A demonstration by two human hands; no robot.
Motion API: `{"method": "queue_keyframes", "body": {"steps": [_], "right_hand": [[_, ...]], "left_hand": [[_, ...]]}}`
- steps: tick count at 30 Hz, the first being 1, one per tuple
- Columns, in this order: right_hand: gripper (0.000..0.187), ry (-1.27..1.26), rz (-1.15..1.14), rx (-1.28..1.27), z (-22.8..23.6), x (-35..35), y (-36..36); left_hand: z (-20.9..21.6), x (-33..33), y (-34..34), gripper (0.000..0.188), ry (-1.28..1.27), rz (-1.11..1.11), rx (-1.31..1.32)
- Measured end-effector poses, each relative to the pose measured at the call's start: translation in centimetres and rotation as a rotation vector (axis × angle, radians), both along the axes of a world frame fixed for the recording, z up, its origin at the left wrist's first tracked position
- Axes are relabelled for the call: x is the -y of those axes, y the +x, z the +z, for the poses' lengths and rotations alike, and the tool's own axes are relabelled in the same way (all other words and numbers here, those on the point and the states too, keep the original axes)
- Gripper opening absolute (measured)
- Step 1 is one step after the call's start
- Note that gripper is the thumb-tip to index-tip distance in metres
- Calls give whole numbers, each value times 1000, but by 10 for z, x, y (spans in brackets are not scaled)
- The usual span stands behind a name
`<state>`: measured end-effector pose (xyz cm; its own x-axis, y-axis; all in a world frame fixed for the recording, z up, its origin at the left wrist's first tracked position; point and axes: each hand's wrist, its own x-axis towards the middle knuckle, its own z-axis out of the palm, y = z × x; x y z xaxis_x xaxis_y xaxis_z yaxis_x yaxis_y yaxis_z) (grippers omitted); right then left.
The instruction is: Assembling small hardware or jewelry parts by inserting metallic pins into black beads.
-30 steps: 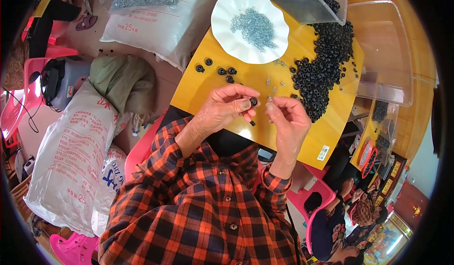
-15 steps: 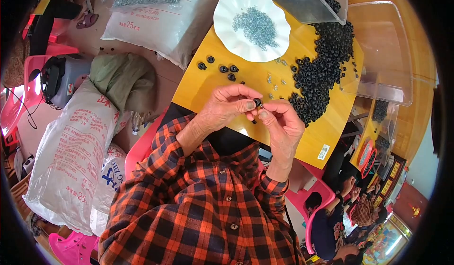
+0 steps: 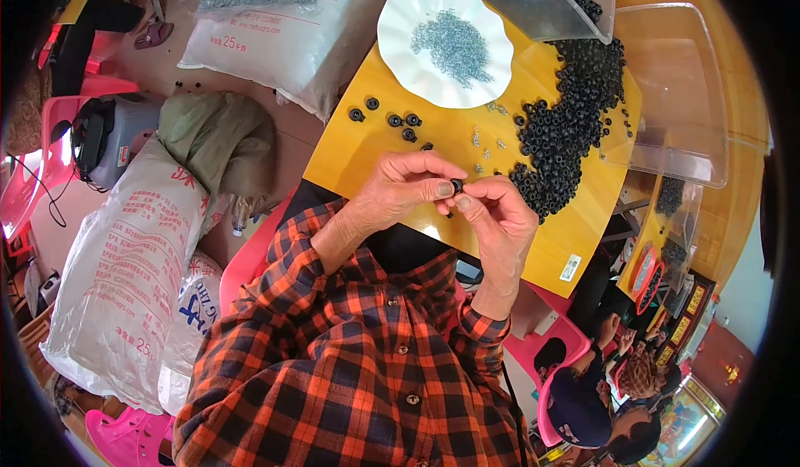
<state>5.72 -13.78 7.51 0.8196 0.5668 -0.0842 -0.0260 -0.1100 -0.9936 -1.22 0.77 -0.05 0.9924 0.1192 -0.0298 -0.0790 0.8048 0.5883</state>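
Above the table's near edge, my left hand and my right hand meet fingertip to fingertip. Between thumb and forefinger, the left pinches a small black ring-shaped part. The right thumb and forefinger press together at the same part; anything smaller between them is too tiny to make out. Several similar black parts lie apart on the yellow table, beyond my left hand. A large heap of black parts spreads to the right, and small clear pieces lie scattered between.
A scalloped white plate holds a pile of small clear pieces. A clear bin of black parts tips toward the heap, near an upturned clear tray. White sacks stand left. Another person sits at lower right.
The black part has turned slightly between my fingertips, and both hands stay nearly in place. At lower right, the other person has leaned over.
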Motion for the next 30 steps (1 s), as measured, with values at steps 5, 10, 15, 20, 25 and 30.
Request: {"method": "queue_keyframes", "body": {"steps": [5,10,15,20,25,30], "right_hand": [[11,6,20,-82,2,1,2],[13,107,38,-252,4,-1,4],[12,176,0,-338,-3,-4,2],[11,34,-118,-284,-6,5,0],[8,-217,-201,-32,-8,19,-13],[9,-416,-111,320,-23,28,-28]], "left_hand": [[2,-1,-1,19,42,-1,3],[1,-3,0,19,56,-66,27],[0,-3,-2,20,-115,-123,-15],[-1,-5,-2,23,-153,-96,-46],[3,-7,-1,22,-227,-66,-41],[-1,-6,-1,22,-231,-54,-14]]}}
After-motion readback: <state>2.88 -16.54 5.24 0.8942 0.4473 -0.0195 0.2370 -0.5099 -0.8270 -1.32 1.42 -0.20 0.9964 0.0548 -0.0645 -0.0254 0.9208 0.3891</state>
